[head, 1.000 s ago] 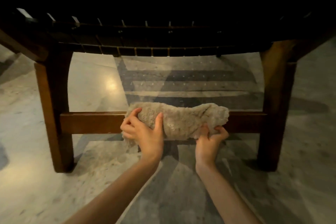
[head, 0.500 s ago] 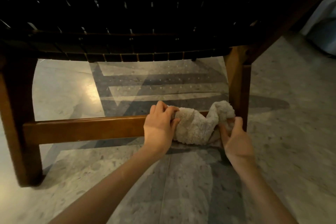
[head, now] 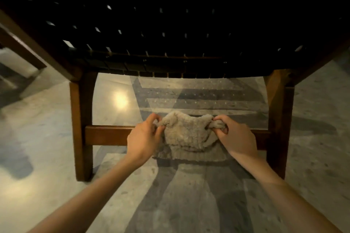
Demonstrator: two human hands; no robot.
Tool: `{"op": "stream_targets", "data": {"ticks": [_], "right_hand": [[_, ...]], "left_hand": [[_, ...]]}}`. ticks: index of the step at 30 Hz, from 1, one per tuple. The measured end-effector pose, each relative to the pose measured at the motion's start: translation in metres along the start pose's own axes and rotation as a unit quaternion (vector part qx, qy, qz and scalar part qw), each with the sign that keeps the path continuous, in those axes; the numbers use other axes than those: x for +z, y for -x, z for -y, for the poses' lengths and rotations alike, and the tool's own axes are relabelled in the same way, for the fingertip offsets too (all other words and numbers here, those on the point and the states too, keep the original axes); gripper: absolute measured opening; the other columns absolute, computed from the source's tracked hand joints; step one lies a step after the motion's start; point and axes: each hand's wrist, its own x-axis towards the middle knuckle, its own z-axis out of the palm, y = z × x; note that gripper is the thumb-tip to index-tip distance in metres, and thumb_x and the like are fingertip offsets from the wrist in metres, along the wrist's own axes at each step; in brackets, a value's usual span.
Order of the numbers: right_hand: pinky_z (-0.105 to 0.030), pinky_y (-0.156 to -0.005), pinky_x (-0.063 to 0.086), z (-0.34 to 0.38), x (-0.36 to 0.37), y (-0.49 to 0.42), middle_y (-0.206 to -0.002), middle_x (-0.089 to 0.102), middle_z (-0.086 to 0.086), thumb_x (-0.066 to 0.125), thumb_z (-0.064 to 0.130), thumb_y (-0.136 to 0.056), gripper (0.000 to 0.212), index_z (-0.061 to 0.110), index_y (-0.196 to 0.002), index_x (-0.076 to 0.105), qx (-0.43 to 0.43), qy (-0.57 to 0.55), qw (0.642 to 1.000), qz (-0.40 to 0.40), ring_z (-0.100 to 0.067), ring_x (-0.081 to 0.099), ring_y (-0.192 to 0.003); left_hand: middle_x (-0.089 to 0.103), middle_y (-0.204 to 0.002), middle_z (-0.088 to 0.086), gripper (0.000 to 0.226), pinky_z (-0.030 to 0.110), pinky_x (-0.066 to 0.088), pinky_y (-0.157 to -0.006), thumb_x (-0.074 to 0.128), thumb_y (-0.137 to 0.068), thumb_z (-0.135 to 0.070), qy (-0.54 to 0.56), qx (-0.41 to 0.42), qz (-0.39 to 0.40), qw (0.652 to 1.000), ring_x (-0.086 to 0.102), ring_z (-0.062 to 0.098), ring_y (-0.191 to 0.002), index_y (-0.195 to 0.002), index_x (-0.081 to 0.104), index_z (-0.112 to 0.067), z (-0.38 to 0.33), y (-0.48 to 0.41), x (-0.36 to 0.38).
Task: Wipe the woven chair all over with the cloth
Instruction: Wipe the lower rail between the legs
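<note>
With the cloth (head: 186,134) draped over the middle of the woven chair (head: 170,24)'s low crossbar (head: 108,135), left hand (head: 144,138) and right hand (head: 236,138) each pinching one end in curled fingers, keeping it taut should clean the rail evenly.

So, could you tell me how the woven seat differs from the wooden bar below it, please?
The woven seat is dark strapping with small gaps; the bar is solid reddish-brown wood. The seat sits high, untouched; the bar runs low, with the cloth draped over it between the left hand and right hand. Both run side to side.
</note>
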Motion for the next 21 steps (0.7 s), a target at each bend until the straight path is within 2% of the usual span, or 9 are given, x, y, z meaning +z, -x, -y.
{"op": "stream_targets", "data": {"ticks": [3,6,9,11,13,17,21], "right_hand": [[-0.029,-0.057,0.046,0.053,-0.001,-0.006,-0.073,0.064,0.012,0.059,0.033,-0.092,0.016,0.037,-0.108,0.060,-0.040,-0.052,0.998,-0.008,-0.013,0.063,-0.073],[-0.027,-0.055,0.050,0.109,-0.003,-0.012,-0.058,0.065,0.013,0.061,0.027,-0.091,0.020,0.038,-0.106,0.057,-0.061,-0.113,0.991,0.025,0.000,0.060,-0.057],[-0.019,-0.054,0.051,0.166,-0.011,-0.016,-0.063,0.069,0.011,0.062,0.017,-0.090,0.021,0.029,-0.107,0.058,-0.081,-0.231,0.967,0.068,-0.002,0.063,-0.055],[-0.026,-0.064,0.057,0.205,-0.021,-0.015,-0.070,0.072,0.005,0.064,0.012,-0.089,0.022,0.021,-0.109,0.059,-0.109,-0.309,0.942,0.073,-0.009,0.068,-0.063],[-0.032,-0.071,0.058,0.244,-0.036,-0.014,-0.075,0.072,0.002,0.065,0.014,-0.088,0.023,0.023,-0.108,0.060,-0.149,-0.346,0.926,0.035,-0.009,0.069,-0.072],[-0.013,-0.067,0.052,0.317,-0.074,-0.013,-0.087,0.070,0.011,0.063,0.020,-0.089,0.029,0.029,-0.116,0.057,-0.222,-0.393,0.890,-0.062,0.002,0.067,-0.083],[-0.012,-0.072,0.052,0.380,-0.110,-0.013,-0.099,0.069,0.013,0.059,0.020,-0.092,0.032,0.028,-0.123,0.054,-0.251,-0.453,0.848,-0.116,0.001,0.066,-0.092]], "left_hand": [[0.058,-0.070,-0.014,0.012,0.028,0.054,-0.054,0.054,-0.094,-0.035,0.043,-0.029,-0.037,0.998,0.058,0.001,-0.063,-0.103,0.049,-0.029,0.021,0.007,-0.046],[0.058,-0.072,-0.012,0.011,0.027,0.054,-0.054,0.057,-0.092,-0.030,0.074,-0.052,-0.095,0.991,0.059,0.003,-0.063,-0.100,0.050,-0.028,0.037,0.015,-0.097],[0.060,-0.078,-0.011,0.011,0.023,0.054,-0.053,0.058,-0.092,-0.027,0.133,-0.067,-0.152,0.977,0.062,0.004,-0.068,-0.101,0.052,-0.026,0.050,0.021,-0.150],[0.061,-0.082,-0.010,0.011,0.023,0.053,-0.056,0.058,-0.092,-0.024,0.176,-0.072,-0.196,0.962,0.062,0.006,-0.073,-0.101,0.052,-0.027,0.054,0.022,-0.187],[0.059,-0.086,-0.007,0.012,0.025,0.054,-0.060,0.058,-0.092,-0.021,0.211,-0.061,-0.249,0.943,0.062,0.010,-0.078,-0.101,0.050,-0.025,0.055,0.021,-0.223],[0.057,-0.092,-0.007,0.017,0.013,0.052,-0.061,0.057,-0.092,-0.018,0.265,-0.006,-0.336,0.904,0.063,0.009,-0.082,-0.106,0.049,-0.021,0.043,0.006,-0.298],[0.057,-0.097,-0.008,0.017,0.007,0.049,-0.064,0.056,-0.094,-0.016,0.316,0.044,-0.386,0.865,0.061,-0.005,-0.084,-0.104,0.049,-0.028,0.020,-0.013,-0.366]]}}
